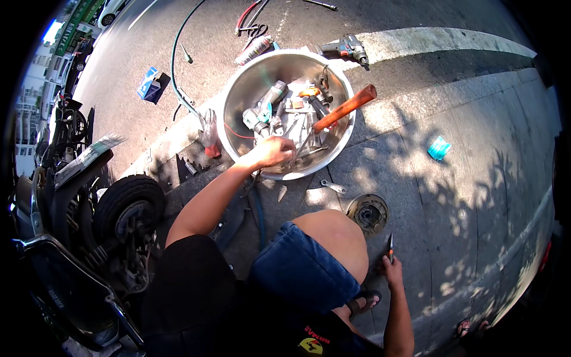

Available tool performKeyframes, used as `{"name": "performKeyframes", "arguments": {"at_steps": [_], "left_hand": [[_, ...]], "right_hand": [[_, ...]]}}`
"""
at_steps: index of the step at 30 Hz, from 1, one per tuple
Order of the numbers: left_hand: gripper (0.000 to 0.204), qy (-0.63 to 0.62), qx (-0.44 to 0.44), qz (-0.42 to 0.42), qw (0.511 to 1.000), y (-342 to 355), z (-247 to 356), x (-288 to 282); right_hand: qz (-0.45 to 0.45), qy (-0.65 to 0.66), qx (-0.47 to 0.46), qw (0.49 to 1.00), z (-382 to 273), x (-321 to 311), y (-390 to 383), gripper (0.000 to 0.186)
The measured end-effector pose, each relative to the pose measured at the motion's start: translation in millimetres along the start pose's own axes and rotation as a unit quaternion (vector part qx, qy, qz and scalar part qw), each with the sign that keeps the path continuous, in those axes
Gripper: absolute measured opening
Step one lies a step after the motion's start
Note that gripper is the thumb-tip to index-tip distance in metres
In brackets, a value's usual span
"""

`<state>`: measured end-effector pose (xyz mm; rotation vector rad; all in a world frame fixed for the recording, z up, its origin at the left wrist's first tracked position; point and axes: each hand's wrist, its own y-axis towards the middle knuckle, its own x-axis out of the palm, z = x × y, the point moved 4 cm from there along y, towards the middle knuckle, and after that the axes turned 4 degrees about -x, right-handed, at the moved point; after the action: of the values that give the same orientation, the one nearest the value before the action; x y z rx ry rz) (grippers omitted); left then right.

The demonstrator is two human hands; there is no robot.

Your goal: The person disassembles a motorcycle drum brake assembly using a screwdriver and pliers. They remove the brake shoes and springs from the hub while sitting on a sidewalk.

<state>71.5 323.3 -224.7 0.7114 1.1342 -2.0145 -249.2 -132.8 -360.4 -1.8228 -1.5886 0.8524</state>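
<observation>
Over round metal basin [241, 98] | left hand [275, 152] | right hand [392, 272]: pointed orange-handled tool [391, 250]

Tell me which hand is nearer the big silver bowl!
Left. The left hand is over the silver bowl; the right hand is well outside it, down to the right.

What lies beneath the left hand [275, 152] inside the metal basin [236, 98] is hidden.
</observation>
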Motion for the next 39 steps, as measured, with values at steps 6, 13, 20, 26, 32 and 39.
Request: {"name": "performKeyframes", "arguments": {"at_steps": [6, 13, 20, 26, 32, 39], "left_hand": [[0.025, -0.228, -0.063, 0.339, 0.911, -27.8, -58.6, -25.6], [0.015, -0.435, -0.245, 0.355, 0.79, -128.2, -129.3, -27.4], [0.037, -0.204, -0.215, 0.295, 0.909, -152.0, -79.1, -93.8], [0.032, -0.141, -0.304, 0.299, 0.894, -177.3, -166.4, -89.7], [0.039, -0.079, -0.369, 0.319, 0.869, -150.1, -279.8, -79.5], [0.061, -0.046, -0.409, 0.343, 0.845, -105.8, -390.8, -87.1]], "right_hand": [[0.061, -0.197, -0.108, 0.973, -92.1, -50.5, 20.6, 0.03], [0.045, -0.187, -0.19, 0.963, -173.9, -37.2, 73.6, 0.047], [-0.009, -0.234, -0.158, 0.959, -134.9, -28.7, 108.0, 0.051], [-0.053, -0.345, -0.18, 0.92, -147.2, -10.1, 105.1, 0.053], [0.028, -0.333, -0.225, 0.915, -189.2, -24.5, 99.7, 0.044], [0.054, -0.343, -0.057, 0.936, -142.6, -31.1, 99.5, 0.035]]}}
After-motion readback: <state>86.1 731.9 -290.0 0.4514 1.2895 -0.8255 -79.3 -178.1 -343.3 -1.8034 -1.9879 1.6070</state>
